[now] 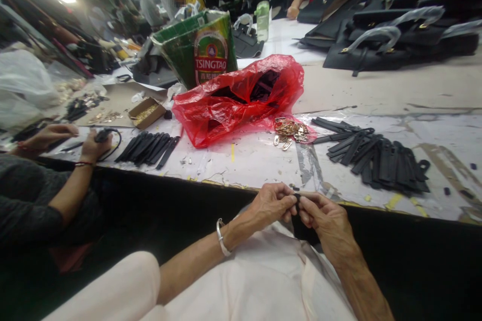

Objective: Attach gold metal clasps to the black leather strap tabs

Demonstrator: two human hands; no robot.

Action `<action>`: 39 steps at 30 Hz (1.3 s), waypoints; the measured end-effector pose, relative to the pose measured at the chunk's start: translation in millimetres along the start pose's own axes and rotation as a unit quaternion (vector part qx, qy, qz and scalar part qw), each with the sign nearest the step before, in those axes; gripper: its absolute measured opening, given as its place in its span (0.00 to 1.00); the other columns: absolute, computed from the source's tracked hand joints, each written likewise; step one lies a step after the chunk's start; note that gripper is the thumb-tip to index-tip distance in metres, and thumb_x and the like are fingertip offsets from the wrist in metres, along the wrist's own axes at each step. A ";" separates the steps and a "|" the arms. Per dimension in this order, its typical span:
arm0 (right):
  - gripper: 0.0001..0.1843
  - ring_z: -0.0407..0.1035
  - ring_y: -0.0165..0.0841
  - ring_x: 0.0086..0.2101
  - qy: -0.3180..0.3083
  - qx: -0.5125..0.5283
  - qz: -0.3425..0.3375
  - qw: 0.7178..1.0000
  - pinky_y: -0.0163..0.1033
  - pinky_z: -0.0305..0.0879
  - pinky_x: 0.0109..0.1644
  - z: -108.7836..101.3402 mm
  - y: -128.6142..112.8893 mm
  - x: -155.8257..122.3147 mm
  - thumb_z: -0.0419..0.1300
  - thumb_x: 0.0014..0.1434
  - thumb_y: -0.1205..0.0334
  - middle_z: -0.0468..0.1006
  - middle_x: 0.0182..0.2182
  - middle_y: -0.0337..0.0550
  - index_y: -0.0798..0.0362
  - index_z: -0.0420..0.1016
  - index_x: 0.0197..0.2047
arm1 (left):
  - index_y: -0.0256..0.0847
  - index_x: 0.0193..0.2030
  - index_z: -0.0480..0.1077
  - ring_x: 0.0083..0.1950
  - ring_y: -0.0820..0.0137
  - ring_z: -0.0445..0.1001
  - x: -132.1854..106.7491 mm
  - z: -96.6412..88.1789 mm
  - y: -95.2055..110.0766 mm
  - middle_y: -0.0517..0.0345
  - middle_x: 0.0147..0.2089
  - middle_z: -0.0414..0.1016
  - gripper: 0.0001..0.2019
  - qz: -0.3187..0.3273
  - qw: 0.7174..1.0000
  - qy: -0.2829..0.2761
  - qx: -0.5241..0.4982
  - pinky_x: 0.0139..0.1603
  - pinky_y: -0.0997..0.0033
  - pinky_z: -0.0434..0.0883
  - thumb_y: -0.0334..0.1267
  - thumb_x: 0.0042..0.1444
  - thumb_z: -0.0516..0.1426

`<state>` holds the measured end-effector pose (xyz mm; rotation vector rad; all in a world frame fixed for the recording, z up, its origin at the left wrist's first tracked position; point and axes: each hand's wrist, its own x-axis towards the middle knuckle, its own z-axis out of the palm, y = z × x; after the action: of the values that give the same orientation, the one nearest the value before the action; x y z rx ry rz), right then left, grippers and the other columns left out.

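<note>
seated bench work, seen from the head. the left hand (269, 204) and right hand (326, 220) are together above the near table edge, their fingers clamped from both sides on a small black strip (297, 201), mostly hidden by the grip. a silver bangle (222, 237) circles the left wrist.

containers: a crumpled, translucent red plastic bag (226, 103) lies open at mid-table, with dark pieces showing through its mouth. behind it stands a green tsingtao beer carton (196, 45), its printed card walls slightly bent. a small open cardboard box (146, 113) at left holds tiny gold metal parts. a clear bottle (262, 20) with a green tint stands farther back.

materials: a loose heap of shiny gold metal clasps (289, 130) touches the bag's lower edge. flat, matte black strips lie in two groups on the scuffed white table covering (241, 163): a fanned heap (371, 158) to the right and a tight row (146, 149) to the left. black handbags (376, 55) with clear-wrapped curved handles are stacked at upper right. at left, a co-worker's hand (96, 145) rests on a thin black cord (113, 143).
</note>
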<state>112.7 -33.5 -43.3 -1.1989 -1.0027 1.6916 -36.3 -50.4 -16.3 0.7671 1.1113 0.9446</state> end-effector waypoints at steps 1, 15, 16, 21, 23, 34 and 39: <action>0.22 0.57 0.25 0.17 -0.006 0.014 0.011 1.000 0.30 0.52 0.20 0.4 0.6 0.3 0.73 0.44 0.48 0.70 0.17 0.37 0.57 0.78 0.33 | 0.36 0.31 0.65 0.18 0.80 0.64 0.3 -0.2 -0.7 0.62 0.22 0.70 0.22 -0.005 1.000 0.003 0.002 0.20 0.79 0.58 0.54 0.44 0.64; 0.22 0.53 0.24 0.17 0.005 0.003 0.026 1.000 0.29 0.48 0.19 -0.2 12.5 3.1 0.73 0.44 0.45 0.67 0.15 0.35 0.56 0.74 0.28 | 0.35 0.30 0.65 0.18 0.79 0.64 0.5 0.6 -9.1 0.60 0.23 0.70 0.19 -0.012 1.000 0.010 0.010 0.20 0.79 0.56 0.51 0.46 0.63; 0.22 0.52 0.24 0.17 0.010 -0.001 0.018 1.000 0.29 0.47 0.19 0.5 12.7 2.8 0.73 0.45 0.45 0.66 0.15 0.35 0.56 0.74 0.28 | 0.36 0.30 0.65 0.18 0.80 0.64 -0.4 2.1 -8.0 0.61 0.23 0.70 0.19 -0.011 1.000 0.018 0.009 0.21 0.79 0.57 0.50 0.45 0.63; 0.21 0.52 0.24 0.18 0.047 -0.024 -0.029 0.998 0.30 0.44 0.20 5.0 7.3 -2.3 0.72 0.47 0.46 0.66 0.16 0.35 0.56 0.74 0.28 | 0.36 0.29 0.64 0.19 0.80 0.64 -1.5 8.3 -4.0 0.61 0.22 0.70 0.13 -0.031 0.999 0.039 -0.018 0.22 0.79 0.59 0.43 0.46 0.61; 0.22 0.51 0.23 0.18 0.047 -0.015 -0.024 0.998 0.30 0.44 0.20 6.1 6.2 -4.0 0.73 0.45 0.46 0.66 0.17 0.35 0.56 0.74 0.28 | 0.37 0.28 0.64 0.18 0.80 0.63 0.8 8.7 -6.9 0.62 0.21 0.69 0.10 -0.034 0.999 0.036 -0.022 0.21 0.80 0.58 0.40 0.46 0.59; 0.24 0.55 0.23 0.18 0.024 0.085 0.028 0.996 0.28 0.52 0.20 8.3 13.1 -4.5 0.72 0.46 0.44 0.65 0.18 0.34 0.55 0.69 0.24 | 0.36 0.24 0.65 0.17 0.81 0.62 7.9 8.3 -19.7 0.63 0.19 0.67 0.07 -0.034 0.997 0.072 -0.009 0.19 0.81 0.56 0.36 0.48 0.56; 0.23 0.57 0.24 0.18 0.032 0.044 0.023 0.998 0.29 0.54 0.20 4.8 19.0 -1.6 0.74 0.44 0.46 0.68 0.17 0.35 0.56 0.74 0.30 | 0.36 0.25 0.65 0.18 0.80 0.65 5.9 10.1 -18.7 0.61 0.20 0.69 0.06 -0.031 0.998 0.062 -0.010 0.21 0.80 0.61 0.34 0.49 0.56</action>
<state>105.3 -42.4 -59.2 -1.2201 -0.8588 1.7043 -21.3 -53.2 -32.2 0.6609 1.2262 0.9596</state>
